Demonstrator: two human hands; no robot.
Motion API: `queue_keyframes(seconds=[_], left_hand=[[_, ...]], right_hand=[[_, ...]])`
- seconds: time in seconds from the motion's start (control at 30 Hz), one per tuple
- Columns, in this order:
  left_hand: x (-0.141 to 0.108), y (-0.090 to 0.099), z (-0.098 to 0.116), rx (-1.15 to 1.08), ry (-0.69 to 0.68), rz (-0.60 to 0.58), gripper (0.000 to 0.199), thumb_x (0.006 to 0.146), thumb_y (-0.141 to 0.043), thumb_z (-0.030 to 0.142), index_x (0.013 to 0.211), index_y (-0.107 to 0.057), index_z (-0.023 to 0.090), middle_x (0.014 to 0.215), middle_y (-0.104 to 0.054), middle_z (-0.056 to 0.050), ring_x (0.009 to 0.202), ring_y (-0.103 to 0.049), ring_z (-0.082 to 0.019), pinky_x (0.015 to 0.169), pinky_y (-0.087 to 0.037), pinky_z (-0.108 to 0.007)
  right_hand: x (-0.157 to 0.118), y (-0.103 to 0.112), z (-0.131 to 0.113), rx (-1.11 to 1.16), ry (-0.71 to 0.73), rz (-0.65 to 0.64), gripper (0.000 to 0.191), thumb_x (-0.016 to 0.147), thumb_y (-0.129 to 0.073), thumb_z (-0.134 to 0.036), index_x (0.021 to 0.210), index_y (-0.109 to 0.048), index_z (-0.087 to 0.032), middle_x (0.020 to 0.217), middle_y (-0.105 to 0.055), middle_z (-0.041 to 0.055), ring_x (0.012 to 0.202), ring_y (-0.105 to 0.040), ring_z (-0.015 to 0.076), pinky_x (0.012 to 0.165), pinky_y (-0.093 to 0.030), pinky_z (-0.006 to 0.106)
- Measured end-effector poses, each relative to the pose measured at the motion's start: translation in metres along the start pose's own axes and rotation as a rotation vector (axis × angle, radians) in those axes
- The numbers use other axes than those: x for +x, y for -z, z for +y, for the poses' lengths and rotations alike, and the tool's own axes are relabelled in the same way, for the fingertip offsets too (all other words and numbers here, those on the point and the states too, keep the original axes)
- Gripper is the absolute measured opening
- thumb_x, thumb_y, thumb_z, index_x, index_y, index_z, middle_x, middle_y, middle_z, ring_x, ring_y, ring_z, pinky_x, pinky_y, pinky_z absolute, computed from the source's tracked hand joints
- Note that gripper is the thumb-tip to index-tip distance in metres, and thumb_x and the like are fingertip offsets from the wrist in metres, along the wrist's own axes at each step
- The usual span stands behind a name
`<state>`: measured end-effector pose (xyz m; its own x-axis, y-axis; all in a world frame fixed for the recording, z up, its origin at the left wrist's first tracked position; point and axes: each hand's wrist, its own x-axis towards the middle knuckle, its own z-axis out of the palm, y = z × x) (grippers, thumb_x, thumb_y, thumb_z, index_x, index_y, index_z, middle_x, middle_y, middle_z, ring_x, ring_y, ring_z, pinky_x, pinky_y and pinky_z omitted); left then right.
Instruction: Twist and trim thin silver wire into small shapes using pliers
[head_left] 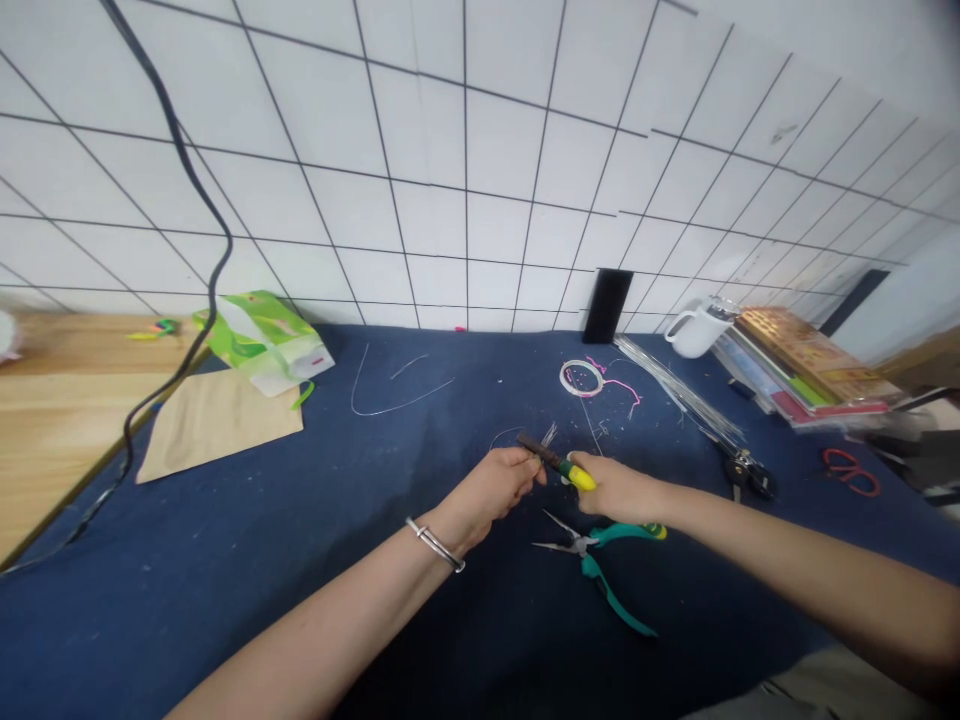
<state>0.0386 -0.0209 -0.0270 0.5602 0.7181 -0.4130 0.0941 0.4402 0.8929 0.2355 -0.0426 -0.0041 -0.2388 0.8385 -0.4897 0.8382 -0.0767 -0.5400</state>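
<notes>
Slim silver bangle point(433, 543), left wrist point(454, 522)

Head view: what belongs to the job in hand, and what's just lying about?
Likely in the job:
- yellow-and-green-handled tool, in the right hand; left hand at its dark tip
- teal-handled pliers, lying open nearby
- thin wire bundle

Apparently just lying about:
- white mug
- stack of books
- green bag
- brown paper

Tiled wall point(420, 130) bright; blue tabletop point(112, 620) dim, softly shadowed; edges stretched, blurry.
</notes>
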Motion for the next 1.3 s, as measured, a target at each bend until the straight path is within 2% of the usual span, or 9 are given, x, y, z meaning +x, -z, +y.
queue_keyframes(seconds=[0.23, 0.4, 0.57, 0.9, 1.13, 1.23, 1.3], left_hand=[[-0.002, -0.002, 0.004, 0.029, -0.017, 0.007, 0.025, 0.076, -0.048, 0.038, 0.07, -0.053, 0.015, 0.051, -0.031, 0.007, 0.04, -0.02, -0.004, 0.038, -0.011, -0.018], [-0.005, -0.006, 0.004, 0.07, -0.081, 0.041, 0.026, 0.077, -0.046, 0.037, 0.068, -0.054, 0.015, 0.05, -0.032, 0.006, 0.042, -0.023, -0.006, 0.041, -0.016, -0.018], [-0.008, -0.01, -0.002, 0.106, -0.129, 0.096, 0.027, 0.078, -0.045, 0.037, 0.069, -0.056, 0.014, 0.051, -0.033, 0.006, 0.044, -0.026, -0.007, 0.043, -0.019, -0.019], [-0.022, -0.017, -0.002, 0.08, -0.163, 0.11, 0.024, 0.078, -0.046, 0.033, 0.067, -0.056, 0.014, 0.049, -0.033, 0.006, 0.043, -0.025, -0.006, 0.045, -0.022, -0.02], [-0.018, -0.021, -0.005, 0.17, -0.319, 0.127, 0.025, 0.081, -0.044, 0.033, 0.07, -0.058, 0.014, 0.054, -0.036, 0.005, 0.049, -0.03, -0.008, 0.048, -0.024, -0.02], [-0.016, -0.019, -0.002, 0.195, -0.408, 0.102, 0.025, 0.081, -0.044, 0.033, 0.071, -0.058, 0.014, 0.058, -0.039, 0.004, 0.053, -0.033, -0.009, 0.05, -0.026, -0.02], [-0.015, -0.018, 0.002, 0.175, -0.417, 0.101, 0.025, 0.082, -0.044, 0.033, 0.071, -0.057, 0.014, 0.058, -0.038, 0.004, 0.052, -0.032, -0.008, 0.049, -0.026, -0.02]], right_hand=[[-0.001, -0.01, 0.008, -0.075, 0.082, 0.094, 0.032, 0.063, -0.052, -0.016, 0.094, -0.046, -0.019, 0.073, -0.053, -0.0009, 0.063, -0.047, 0.0123, 0.054, -0.032, 0.021], [-0.005, -0.012, 0.006, -0.089, 0.09, 0.107, 0.026, 0.062, -0.05, -0.014, 0.086, -0.044, -0.02, 0.068, -0.051, -0.0031, 0.059, -0.046, 0.011, 0.051, -0.029, 0.021], [-0.01, -0.015, 0.004, -0.124, 0.084, 0.149, 0.025, 0.063, -0.05, -0.014, 0.086, -0.043, -0.021, 0.066, -0.049, -0.0037, 0.056, -0.045, 0.0107, 0.052, -0.029, 0.021], [-0.022, -0.028, -0.003, -0.231, 0.074, 0.27, 0.025, 0.064, -0.049, -0.014, 0.086, -0.039, -0.022, 0.069, -0.049, -0.0016, 0.059, -0.046, 0.0123, 0.053, -0.028, 0.022], [-0.029, -0.015, -0.002, -0.074, 0.114, 0.184, 0.024, 0.063, -0.047, -0.013, 0.086, -0.043, -0.021, 0.068, -0.05, -0.0032, 0.059, -0.047, 0.0113, 0.052, -0.031, 0.021], [-0.029, -0.006, -0.003, -0.022, 0.167, 0.136, 0.022, 0.063, -0.049, -0.014, 0.085, -0.046, -0.02, 0.07, -0.051, -0.003, 0.061, -0.046, 0.0114, 0.053, -0.032, 0.021], [-0.027, 0.0, -0.006, -0.044, 0.185, 0.117, 0.022, 0.063, -0.049, -0.015, 0.085, -0.046, -0.02, 0.071, -0.051, -0.0027, 0.061, -0.047, 0.0115, 0.053, -0.032, 0.021]])
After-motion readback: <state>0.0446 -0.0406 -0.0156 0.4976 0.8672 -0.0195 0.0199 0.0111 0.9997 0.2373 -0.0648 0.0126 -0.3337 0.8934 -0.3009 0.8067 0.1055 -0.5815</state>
